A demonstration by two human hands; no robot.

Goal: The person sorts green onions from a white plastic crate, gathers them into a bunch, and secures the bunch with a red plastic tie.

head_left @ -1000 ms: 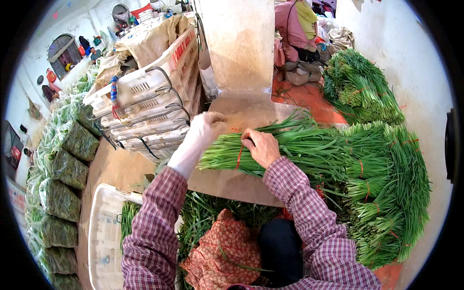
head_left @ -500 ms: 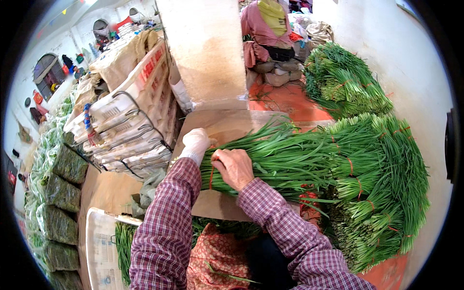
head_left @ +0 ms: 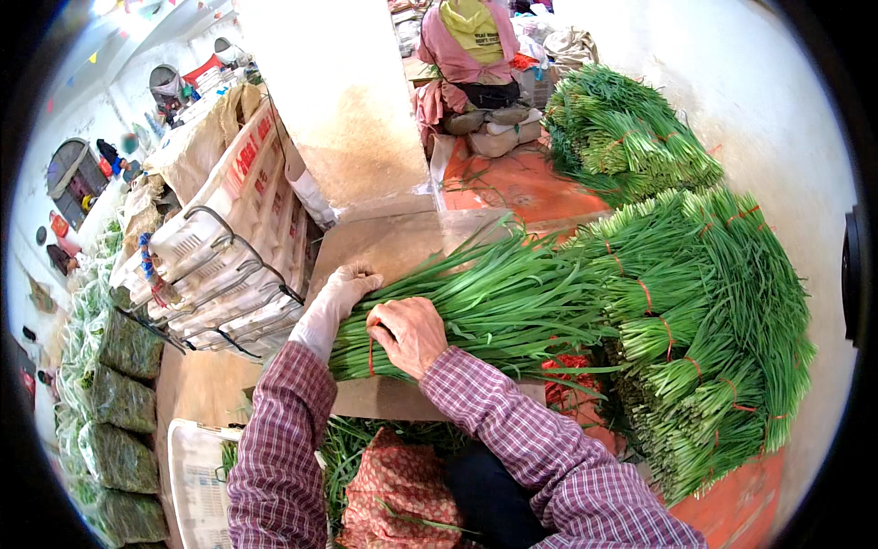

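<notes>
My left hand (head_left: 347,295), in a whitish glove, curls at the far edge of a long bundle of green leafy stalks (head_left: 476,302); what its fingertips hold is unclear. Just right of it, my bare right hand (head_left: 412,334) pinches a red band (head_left: 371,361) that runs down across the bundle. The bundle lies crosswise on a brown board (head_left: 384,247), stalk ends toward the left, loose leaves spreading right.
Stacked white crates (head_left: 206,265) stand left, bagged greens (head_left: 123,412) beyond, a white basket (head_left: 187,467) lower left. A pillar (head_left: 329,110) is ahead. Banded greens piles (head_left: 695,302) lie right and behind (head_left: 622,128). A patterned red cloth (head_left: 393,485) is below the board.
The view has shifted, carrying the scene leftward. My left hand has come down from above the band to the bundle's far side; my right hand stays pinched at the band, now nearer me.
</notes>
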